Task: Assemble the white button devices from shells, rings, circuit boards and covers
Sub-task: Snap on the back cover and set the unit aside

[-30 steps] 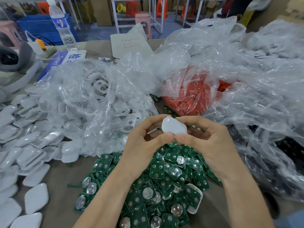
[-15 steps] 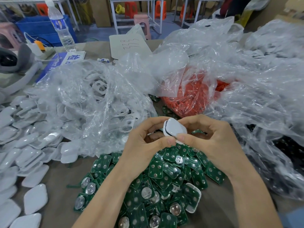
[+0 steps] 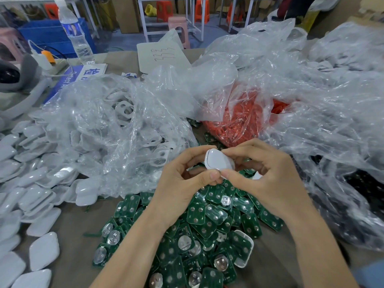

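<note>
The left hand [image 3: 182,179] and right hand [image 3: 261,179] both pinch one white button device [image 3: 218,162], held just above the pile of green circuit boards [image 3: 207,221]. A thin dark gap shows along its edge. Squeeze evenly all around so the cover snaps flat.

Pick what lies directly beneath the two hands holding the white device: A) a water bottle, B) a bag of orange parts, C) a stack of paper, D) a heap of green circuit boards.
D: the left hand and right hand pinch the white device above the green circuit boards heaped on the table.
</note>
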Demonstrator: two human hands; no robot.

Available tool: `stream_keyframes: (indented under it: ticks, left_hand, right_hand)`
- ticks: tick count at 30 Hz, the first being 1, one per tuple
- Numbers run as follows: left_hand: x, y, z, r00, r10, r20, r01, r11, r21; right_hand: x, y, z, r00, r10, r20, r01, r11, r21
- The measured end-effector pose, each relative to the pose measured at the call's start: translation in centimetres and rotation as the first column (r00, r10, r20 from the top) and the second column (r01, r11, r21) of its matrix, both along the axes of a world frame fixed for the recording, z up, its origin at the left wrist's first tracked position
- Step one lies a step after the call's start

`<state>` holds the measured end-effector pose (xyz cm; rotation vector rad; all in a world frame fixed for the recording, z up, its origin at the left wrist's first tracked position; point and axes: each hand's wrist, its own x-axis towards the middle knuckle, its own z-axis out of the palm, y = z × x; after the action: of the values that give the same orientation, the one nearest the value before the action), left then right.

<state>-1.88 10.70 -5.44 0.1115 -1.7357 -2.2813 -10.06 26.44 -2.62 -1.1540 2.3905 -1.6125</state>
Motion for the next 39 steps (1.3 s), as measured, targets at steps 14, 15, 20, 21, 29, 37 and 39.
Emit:
stream_keyframes:
  ticks: [14, 15, 20, 21, 29, 37, 39]
  left_hand:
    - [0.2, -0.1, 0.1, 0.995, -0.089, -0.042, 0.093, 0.991, 0.095]
    - [0.2, 0.0, 0.1, 0.995, -0.089, -0.045, 0.093, 0.991, 0.092]
    - [0.0, 0.1, 0.0, 0.997, -0.066, -0.041, 0.068, 0.995, 0.066]
    - [0.0, 0.1, 0.0, 0.997, -0.06, -0.037, 0.063, 0.996, 0.065]
    - [0.0, 0.2, -0.5, 0.998, -0.051, -0.029, 0.051, 0.999, 0.014]
    - [0.0, 0.2, -0.5, 1.0, -0.022, 0.02, 0.023, 0.998, -0.061]
    - [0.0, 0.2, -0.5, 0.999, -0.011, 0.033, 0.015, 0.993, -0.113]
  right_hand:
    - [-0.1, -0.1, -0.3, 0.998, 0.058, 0.015, -0.056, 0.994, -0.098]
    - [-0.1, -0.1, -0.3, 0.999, 0.048, -0.005, -0.048, 0.994, -0.094]
    - [-0.2, -0.1, -0.6, 0.996, 0.023, -0.085, -0.029, 0.997, -0.077]
    - [-0.2, -0.2, -0.7, 0.993, 0.006, -0.117, -0.014, 0.997, -0.07]
    - [-0.4, 0.3, -0.6, 0.98, 0.032, -0.195, -0.041, 0.998, -0.042]
    - [-0.7, 0.3, -1.3, 0.941, -0.025, -0.337, 0.038, 0.999, 0.032]
    - [-0.7, 0.2, -1.5, 0.977, -0.015, -0.212, 0.019, 1.0, 0.019]
